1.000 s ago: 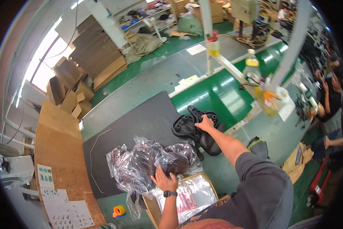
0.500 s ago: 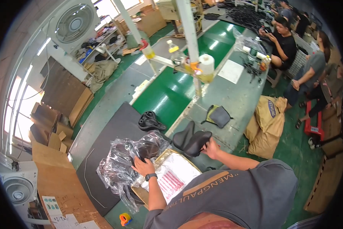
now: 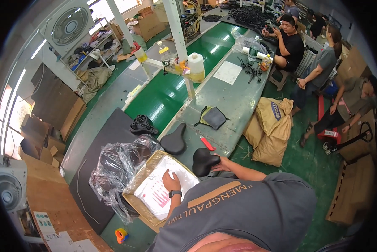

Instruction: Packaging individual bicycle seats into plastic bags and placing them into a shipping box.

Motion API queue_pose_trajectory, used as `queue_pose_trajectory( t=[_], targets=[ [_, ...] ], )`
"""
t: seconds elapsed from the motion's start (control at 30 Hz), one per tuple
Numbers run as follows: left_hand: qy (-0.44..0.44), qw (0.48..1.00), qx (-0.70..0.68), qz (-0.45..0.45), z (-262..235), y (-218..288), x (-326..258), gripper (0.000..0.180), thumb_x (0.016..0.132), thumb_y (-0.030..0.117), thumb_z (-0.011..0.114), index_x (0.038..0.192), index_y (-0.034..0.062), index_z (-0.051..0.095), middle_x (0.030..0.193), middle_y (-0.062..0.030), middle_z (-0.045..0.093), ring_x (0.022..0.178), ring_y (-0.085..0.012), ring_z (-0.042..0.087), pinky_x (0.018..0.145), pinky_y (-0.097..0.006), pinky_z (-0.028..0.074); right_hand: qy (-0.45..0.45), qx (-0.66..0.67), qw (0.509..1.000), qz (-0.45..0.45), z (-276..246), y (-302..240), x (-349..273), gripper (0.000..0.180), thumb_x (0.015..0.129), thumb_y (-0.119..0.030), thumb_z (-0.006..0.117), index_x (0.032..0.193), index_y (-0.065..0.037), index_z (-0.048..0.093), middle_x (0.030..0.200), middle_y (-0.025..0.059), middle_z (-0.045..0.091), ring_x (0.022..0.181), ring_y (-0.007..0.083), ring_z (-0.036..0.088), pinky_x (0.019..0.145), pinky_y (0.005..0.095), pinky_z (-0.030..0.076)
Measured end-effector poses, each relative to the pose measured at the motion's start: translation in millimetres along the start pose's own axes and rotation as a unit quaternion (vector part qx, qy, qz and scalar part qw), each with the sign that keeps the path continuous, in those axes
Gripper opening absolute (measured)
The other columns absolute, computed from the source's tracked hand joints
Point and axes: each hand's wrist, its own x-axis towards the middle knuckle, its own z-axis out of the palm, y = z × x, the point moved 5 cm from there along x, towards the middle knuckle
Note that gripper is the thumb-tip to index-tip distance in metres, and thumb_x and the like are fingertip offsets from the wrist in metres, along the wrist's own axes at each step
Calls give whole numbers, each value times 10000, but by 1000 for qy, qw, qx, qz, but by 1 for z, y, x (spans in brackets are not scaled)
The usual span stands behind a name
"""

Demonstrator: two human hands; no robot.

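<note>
My right hand (image 3: 222,164) grips a black bicycle saddle (image 3: 204,161) at the near edge of the grey workbench (image 3: 234,105). A second black saddle (image 3: 174,141) lies flat on the bench just left of it. My left hand (image 3: 170,181) rests flat on a white printed plastic sheet (image 3: 157,191) inside an open cardboard box (image 3: 139,175). To the left of the box lies a heap of clear plastic bags (image 3: 115,168) over dark parts. Further back another black saddle (image 3: 141,124) sits on a dark mat (image 3: 106,138).
A red-handled tool (image 3: 207,143) and a dark pouch (image 3: 214,116) lie on the bench. A white post with bottles (image 3: 195,67) stands mid-bench. Tan sacks (image 3: 272,126) sit on the green floor at right, where several people are seated. A tape roll (image 3: 121,235) lies near me.
My right hand has drawn one saddle toward me, leaving the other on the bench. My left hand moved from the plastic bags onto the sheet in the box. The view swung right.
</note>
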Motion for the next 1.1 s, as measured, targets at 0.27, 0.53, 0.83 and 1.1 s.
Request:
queue_pose_trajectory(
  t=[0.27, 0.53, 0.83, 1.1],
  targets=[
    [-311, 915, -5, -255, 89, -56, -36, 455, 878, 537, 788, 1005, 101, 747, 969, -151, 778, 927, -379, 740, 815, -476, 564, -55, -2, 995, 81, -5, -14, -66, 786, 920, -652, 731, 1364, -15, 614, 1310, 244, 659, 1189, 421, 680, 1089, 546, 549],
    [-241, 957, 4, -159, 82, -42, -29, 354, 935, 413, 749, 1054, 79, 738, 1028, -191, 757, 975, -398, 725, 873, -481, 567, 155, -633, 759, -19, 28, -25, -86, 1055, 663, -397, 962, 1480, 34, 452, 1254, 240, 692, 986, 402, 748, 757, 488, 642],
    [-222, 954, -99, -175, 93, -66, -35, 293, 979, 294, 676, 1002, 26, 790, 942, -226, 767, 886, -401, 748, 831, -474, 569, 202, -669, 703, -130, 45, 11, -78, 1171, 715, -355, 906, 1591, 50, 243, 1233, 384, 670, 1116, 519, 696, 957, 568, 566],
    [-142, 770, -416, -463, 76, -90, -67, 235, 1058, 153, 545, 1111, -31, 681, 836, -100, 709, 626, -226, 724, 512, -298, 551, -29, 35, 997, 55, 67, -1, -140, 538, 940, -322, 798, 1331, -4, 611, 1080, 188, 776, 867, 245, 773, 684, 423, 643]
  ],
)
